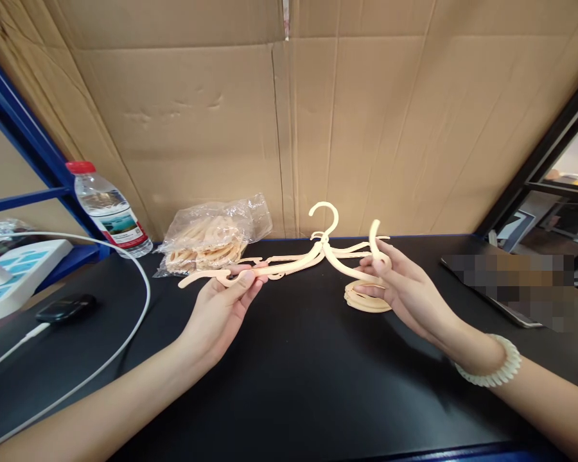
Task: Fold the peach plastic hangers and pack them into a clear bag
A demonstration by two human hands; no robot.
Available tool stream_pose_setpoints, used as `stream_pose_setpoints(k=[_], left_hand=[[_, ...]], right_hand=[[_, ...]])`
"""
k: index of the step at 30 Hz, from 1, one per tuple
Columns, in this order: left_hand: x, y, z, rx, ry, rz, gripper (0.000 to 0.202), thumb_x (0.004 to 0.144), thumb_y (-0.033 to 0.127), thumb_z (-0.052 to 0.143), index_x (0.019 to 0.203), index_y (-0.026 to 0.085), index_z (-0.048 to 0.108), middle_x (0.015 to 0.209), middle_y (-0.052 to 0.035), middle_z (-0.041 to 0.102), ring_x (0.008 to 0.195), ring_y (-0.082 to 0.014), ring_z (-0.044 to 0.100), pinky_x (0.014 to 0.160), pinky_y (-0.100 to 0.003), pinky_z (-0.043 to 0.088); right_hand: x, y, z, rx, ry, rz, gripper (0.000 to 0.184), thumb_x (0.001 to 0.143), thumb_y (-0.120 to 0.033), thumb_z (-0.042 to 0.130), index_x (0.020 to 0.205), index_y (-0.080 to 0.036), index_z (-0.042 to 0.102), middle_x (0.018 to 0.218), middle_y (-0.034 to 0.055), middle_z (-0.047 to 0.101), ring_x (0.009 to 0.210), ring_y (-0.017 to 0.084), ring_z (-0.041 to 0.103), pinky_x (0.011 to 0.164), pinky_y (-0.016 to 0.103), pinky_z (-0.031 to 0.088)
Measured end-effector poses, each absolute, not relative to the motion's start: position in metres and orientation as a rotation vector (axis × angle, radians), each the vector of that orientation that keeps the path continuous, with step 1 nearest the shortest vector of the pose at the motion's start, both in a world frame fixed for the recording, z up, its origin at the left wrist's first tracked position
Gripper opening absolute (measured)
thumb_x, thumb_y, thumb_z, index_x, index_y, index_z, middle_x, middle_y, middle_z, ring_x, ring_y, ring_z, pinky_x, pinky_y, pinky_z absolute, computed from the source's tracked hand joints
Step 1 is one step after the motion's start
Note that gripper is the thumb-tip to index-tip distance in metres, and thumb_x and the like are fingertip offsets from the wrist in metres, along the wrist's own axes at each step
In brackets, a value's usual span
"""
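Observation:
A cream plastic folding hanger (296, 265) is held up between my two hands, its hook pointing upward. My left hand (234, 289) pinches the left arm near its outer end, and that arm stretches out nearly straight. Around the right arm, close to its end, my right hand (395, 276) has its fingers closed; the tip there bends upward. Behind the held hanger, more cream hangers (351, 252) lie on the black table (279, 385). Just below my right fingers sits a small stack of folded cream pieces (361, 300), partly covered by the hand.
A clear plastic bag (207, 234) of cream hangers lies at the back left beside a red-capped water bottle (113, 212). A white cable (139, 314), a black device (66, 308) and a white power strip (24, 276) occupy the left. A flat dark device (491, 295) lies right. Cardboard (197, 115) stands behind.

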State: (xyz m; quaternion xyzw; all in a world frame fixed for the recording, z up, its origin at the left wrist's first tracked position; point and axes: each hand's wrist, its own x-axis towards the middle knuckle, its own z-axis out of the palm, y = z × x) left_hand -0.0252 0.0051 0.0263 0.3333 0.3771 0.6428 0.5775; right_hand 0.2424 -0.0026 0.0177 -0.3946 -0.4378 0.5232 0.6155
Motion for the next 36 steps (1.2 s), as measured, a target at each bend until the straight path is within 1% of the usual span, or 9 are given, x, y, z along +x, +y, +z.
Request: stream_pose_setpoints(k=[2,4,10,15,21,26,29,33,36], left_hand=[[-0.025,0.006,0.026,0.771,0.893,1.516,0.019,0.084,-0.001,0.058,0.073,0.011,0.068,0.094,-0.0077,0.074,0.075,-0.0097,0.070,0.073,-0.014,0.059],[-0.025,0.007,0.026,0.762,0.903,1.517,0.019,0.084,-0.001,0.057,0.073,0.011,0.068,0.095,-0.0084,0.074,0.076,-0.0099,0.070,0.073,-0.015,0.059],[-0.025,0.006,0.027,0.755,0.890,1.510,0.014,0.082,0.001,0.061,0.074,0.011,0.066,0.097,-0.0092,0.073,0.076,-0.0097,0.068,0.074,-0.015,0.058],[-0.025,0.006,0.027,0.828,0.883,1.528,0.012,0.082,0.004,0.064,0.080,0.015,0.059,0.096,-0.0074,0.073,0.076,-0.0101,0.067,0.078,-0.020,0.056],[-0.025,0.006,0.028,0.982,0.930,1.490,0.021,0.085,0.009,0.061,0.103,0.018,0.056,0.101,-0.0074,0.071,0.103,-0.0189,0.065,0.091,-0.033,0.053],[-0.027,0.003,0.024,1.176,0.997,1.385,0.019,0.079,0.017,0.067,0.097,0.018,0.061,0.094,-0.0031,0.066,0.091,-0.0163,0.062,0.083,-0.029,0.053],[-0.028,0.005,0.022,1.306,1.060,1.394,0.034,0.076,0.017,0.066,0.109,0.021,0.063,0.092,0.0001,0.061,0.084,-0.0148,0.060,0.076,-0.028,0.053],[-0.030,0.007,0.021,1.427,1.153,1.389,0.053,0.080,0.021,0.062,0.132,0.023,0.055,0.108,-0.0026,0.063,0.084,-0.0161,0.061,0.079,-0.032,0.053],[-0.031,0.006,0.021,1.500,1.172,1.358,0.041,0.082,0.025,0.061,0.122,0.020,0.065,0.115,-0.0057,0.067,0.087,-0.0193,0.063,0.086,-0.035,0.053]], right_hand=[[0.243,-0.003,0.016,-0.965,-1.141,1.163,0.064,0.075,-0.030,0.076,0.132,-0.029,0.047,0.098,0.0002,0.060,0.085,0.017,0.066,0.083,0.037,0.058],[0.244,-0.003,0.014,-0.997,-1.235,1.084,0.071,0.072,-0.028,0.079,0.134,-0.029,0.044,0.099,0.0004,0.061,0.080,0.016,0.068,0.083,0.037,0.057],[0.250,0.003,0.008,-1.054,-1.329,0.974,0.035,0.078,-0.034,0.073,0.108,-0.018,0.064,0.074,0.0000,0.063,0.063,0.011,0.061,0.067,0.028,0.054],[0.251,0.004,0.006,-1.015,-1.234,0.980,0.036,0.076,-0.033,0.076,0.108,-0.020,0.066,0.077,-0.0004,0.064,0.064,0.010,0.059,0.065,0.025,0.053],[0.251,0.004,0.007,-0.977,-1.115,0.993,0.033,0.069,-0.032,0.082,0.097,-0.019,0.069,0.090,0.0029,0.069,0.072,0.012,0.065,0.071,0.027,0.057],[0.250,0.003,0.009,-0.980,-1.066,0.983,0.034,0.067,-0.030,0.083,0.096,-0.020,0.071,0.086,0.0025,0.070,0.071,0.013,0.067,0.072,0.028,0.058],[0.249,0.001,0.010,-0.978,-1.068,0.966,0.034,0.068,-0.031,0.083,0.097,-0.020,0.072,0.085,0.0025,0.071,0.071,0.013,0.067,0.073,0.027,0.059],[0.248,-0.001,0.011,-0.989,-1.084,0.960,0.035,0.071,-0.033,0.080,0.102,-0.020,0.072,0.087,0.0038,0.072,0.071,0.013,0.067,0.074,0.028,0.059],[0.248,-0.001,0.010,-0.991,-1.077,0.949,0.035,0.071,-0.033,0.080,0.102,-0.020,0.072,0.086,0.0041,0.072,0.070,0.014,0.068,0.075,0.031,0.060]])
